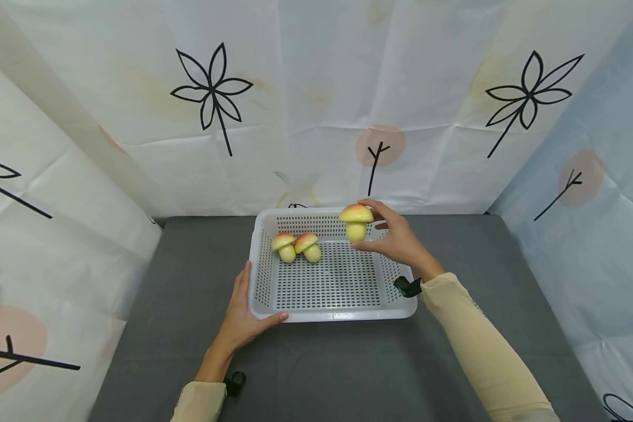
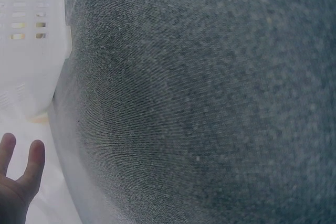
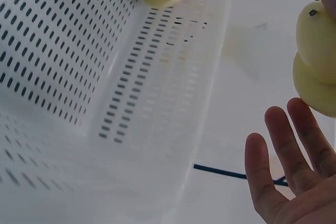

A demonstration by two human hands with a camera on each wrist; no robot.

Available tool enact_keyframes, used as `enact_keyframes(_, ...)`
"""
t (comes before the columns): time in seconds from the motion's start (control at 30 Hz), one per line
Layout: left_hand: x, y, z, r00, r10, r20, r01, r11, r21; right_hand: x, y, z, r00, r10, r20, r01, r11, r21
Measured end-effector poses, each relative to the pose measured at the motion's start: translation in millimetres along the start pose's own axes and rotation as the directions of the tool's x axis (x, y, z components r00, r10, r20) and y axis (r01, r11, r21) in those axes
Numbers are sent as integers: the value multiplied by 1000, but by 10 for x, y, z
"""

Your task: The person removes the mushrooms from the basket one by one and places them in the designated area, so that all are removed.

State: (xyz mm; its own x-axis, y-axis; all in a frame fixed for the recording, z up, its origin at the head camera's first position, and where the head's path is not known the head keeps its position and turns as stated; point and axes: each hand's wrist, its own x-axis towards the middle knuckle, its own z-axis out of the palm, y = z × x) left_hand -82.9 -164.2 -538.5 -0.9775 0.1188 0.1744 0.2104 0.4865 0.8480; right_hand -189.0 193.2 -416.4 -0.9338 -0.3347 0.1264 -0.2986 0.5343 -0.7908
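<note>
My right hand (image 1: 397,237) pinches a toy mushroom (image 1: 356,221) between thumb and fingers, upright over the right rear part of a white plastic basket (image 1: 327,315). Its cap is yellow blushing to red, its stem pale yellow-green. In the right wrist view the mushroom (image 3: 316,51) shows at the right edge, with several straight fingers below it. Two similar mushrooms (image 1: 286,252) (image 1: 311,251) lie side by side in the basket's left part. At the basket's front left corner rests my left hand (image 1: 242,316), fingers extended along the side and thumb at the front rim.
The basket has perforated walls and floor and stands on a grey cloth-covered table (image 1: 200,246), near its back edge. White fabric (image 1: 306,105) with black plant drawings hangs behind and on both sides. Dark straps with small devices (image 1: 407,286) sit at both wrists.
</note>
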Motion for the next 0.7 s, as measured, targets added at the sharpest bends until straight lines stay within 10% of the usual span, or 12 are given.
enact_keyframes(0.7, -4, 2, -5, 1000, 0, -7, 0, 1000, 14, -407, 299, -542, 986, 42, -160, -49, 998, -40)
